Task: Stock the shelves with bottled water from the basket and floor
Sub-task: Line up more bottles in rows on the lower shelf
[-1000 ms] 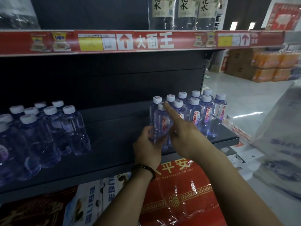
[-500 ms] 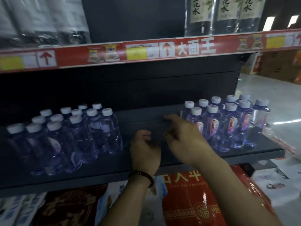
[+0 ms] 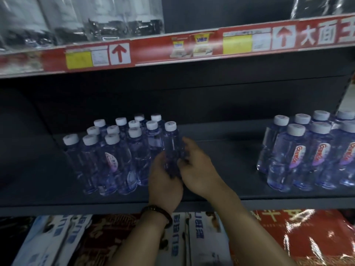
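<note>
A dark shelf carries two groups of clear water bottles with white caps. The left group stands at mid-left, the right group at the far right with pink labels facing me. Both my hands meet at the rightmost bottle of the left group. My left hand, with a dark bead bracelet at the wrist, wraps its lower body from the left. My right hand presses on it from the right. The bottle stands upright on the shelf.
A red price strip edges the shelf above, which holds plastic-wrapped dark bottles. Below the shelf lie white-and-blue packages and red wrapped goods. A wide bare stretch of shelf separates the two bottle groups.
My hands left the right group of bottles, crossed the bare middle of the shelf and closed on the end bottle of the left group. My view swung left with them.
</note>
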A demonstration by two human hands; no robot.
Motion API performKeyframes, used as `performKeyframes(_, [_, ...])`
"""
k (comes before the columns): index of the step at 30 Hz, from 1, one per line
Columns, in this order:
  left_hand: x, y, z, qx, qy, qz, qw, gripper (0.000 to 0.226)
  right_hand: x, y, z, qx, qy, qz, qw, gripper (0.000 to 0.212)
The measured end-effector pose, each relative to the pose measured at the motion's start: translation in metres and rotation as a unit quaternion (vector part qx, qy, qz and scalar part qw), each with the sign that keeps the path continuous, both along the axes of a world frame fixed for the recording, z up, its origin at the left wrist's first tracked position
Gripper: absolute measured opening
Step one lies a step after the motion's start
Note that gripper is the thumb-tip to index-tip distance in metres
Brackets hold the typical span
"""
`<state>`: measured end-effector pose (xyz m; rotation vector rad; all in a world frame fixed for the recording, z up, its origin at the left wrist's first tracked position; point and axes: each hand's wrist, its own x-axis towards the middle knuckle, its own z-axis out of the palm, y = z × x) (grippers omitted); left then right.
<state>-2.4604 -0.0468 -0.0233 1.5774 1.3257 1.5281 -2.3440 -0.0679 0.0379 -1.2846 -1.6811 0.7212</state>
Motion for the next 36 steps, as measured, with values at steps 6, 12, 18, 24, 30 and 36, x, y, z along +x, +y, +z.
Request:
performKeyframes(6, [-0.001,0.013,-0.004,-0.028,0.04,-0.02,0.999,0.035,0.015,-0.001,0.01,-0.009,-0.004,-0.035,0.999,0.058])
performKeyframes(12, [0.023,0.014,-0.003,-0.064,-0.006,-0.038,0.997,0.016,0.05,-0.015,0.013,-0.022,-0.032,-0.062,0.997,0.046])
performKeyframes(18, [0.067,0.013,0.001,-0.1,0.038,-0.101,0.989,0.028,0.084,-0.031,0.021,-0.007,-0.035,-0.122,0.992,0.036])
performKeyframes(24, [0.104,0.013,0.003,-0.097,0.064,-0.085,0.99,0.025,0.11,-0.047,0.024,-0.034,-0.096,-0.145,0.984,0.048])
performKeyframes(30, [0.133,0.016,0.005,-0.103,0.042,-0.086,0.99,0.026,0.124,-0.054,0.013,-0.09,-0.137,-0.122,0.979,0.047])
performKeyframes(36, [0.15,0.013,0.012,-0.128,-0.056,-0.131,0.982,0.009,0.124,-0.063,0.005,-0.067,-0.127,-0.131,0.981,0.067])
